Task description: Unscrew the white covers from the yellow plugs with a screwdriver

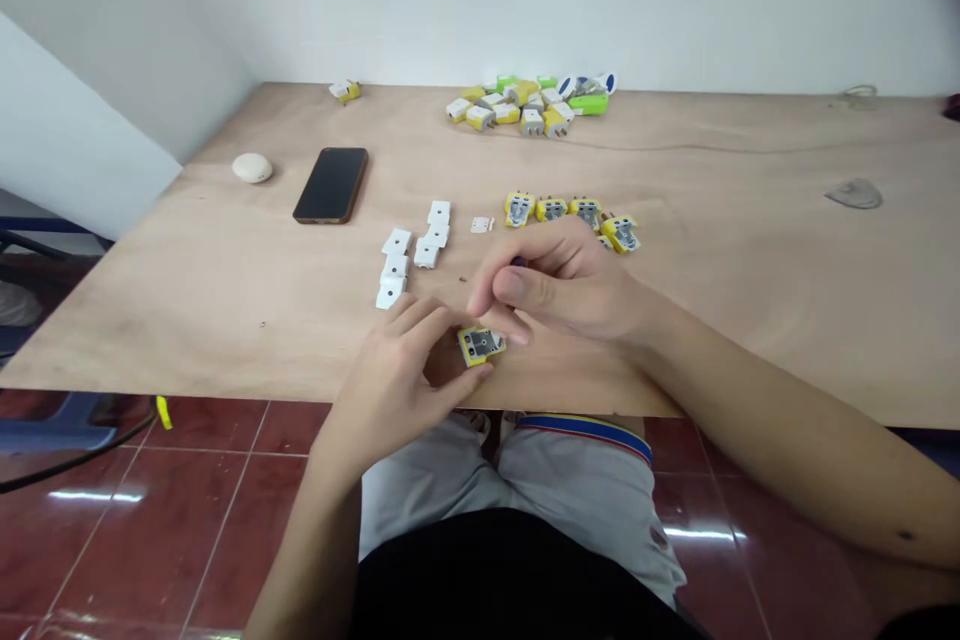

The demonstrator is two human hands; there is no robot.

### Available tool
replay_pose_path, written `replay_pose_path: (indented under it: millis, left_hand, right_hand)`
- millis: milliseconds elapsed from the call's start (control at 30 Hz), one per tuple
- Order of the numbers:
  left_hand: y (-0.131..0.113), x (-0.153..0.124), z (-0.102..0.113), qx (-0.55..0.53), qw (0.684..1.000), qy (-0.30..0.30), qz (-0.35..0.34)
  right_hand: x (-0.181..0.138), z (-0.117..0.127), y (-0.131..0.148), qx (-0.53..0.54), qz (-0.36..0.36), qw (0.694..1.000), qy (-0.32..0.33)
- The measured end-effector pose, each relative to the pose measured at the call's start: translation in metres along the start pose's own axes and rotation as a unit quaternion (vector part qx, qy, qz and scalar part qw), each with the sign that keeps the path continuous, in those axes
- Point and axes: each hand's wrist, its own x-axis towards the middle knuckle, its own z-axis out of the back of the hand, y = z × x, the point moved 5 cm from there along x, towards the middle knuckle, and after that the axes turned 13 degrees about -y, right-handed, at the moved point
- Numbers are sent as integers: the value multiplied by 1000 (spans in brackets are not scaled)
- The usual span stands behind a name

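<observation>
Near the table's front edge, my left hand (401,370) steadies an opened yellow and grey plug housing (484,346) between thumb and fingers. Its grey inner side faces up. Just above and to the right of it, my right hand (566,285) is closed, thumb against curled fingers. A small dark purple thing (518,262) shows in that grip, too hidden to name. Several white plug covers (396,266) lie in two short rows beyond my left hand. More opened yellow plug housings (552,210) lie behind my right hand, which partly covers one.
A heap of yellow, white and green plugs (517,108) lies by the wall. On the left are a phone (331,185), a white egg-shaped object (253,168) and a single plug (346,91). Small white pieces (481,225) lie mid-table on the wooden tabletop (750,300).
</observation>
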Motion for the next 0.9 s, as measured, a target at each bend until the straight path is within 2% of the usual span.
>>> replay_pose_path:
  millis: [100, 233, 433, 600, 767, 900]
  left_hand:
    - [-4, 3, 0, -7, 1000, 16, -9]
    - [-5, 4, 1, -18, 1000, 20, -16]
    - [2, 2, 3, -21, 1000, -19, 4]
    - [2, 0, 3, -18, 999, -34, 5]
    - [-6, 4, 2, -30, 999, 18, -29]
    - [-6, 5, 0, -47, 997, 51, -34]
  right_hand:
    - [0, -3, -5, 63, -34, 997, 15]
    - [1, -3, -8, 58, -78, 995, 14]
    - [3, 6, -6, -34, 11, 999, 6]
    - [1, 8, -8, -51, 31, 998, 3]
    - [0, -1, -11, 83, -67, 994, 21]
    - [-1, -4, -12, 82, -131, 988, 23]
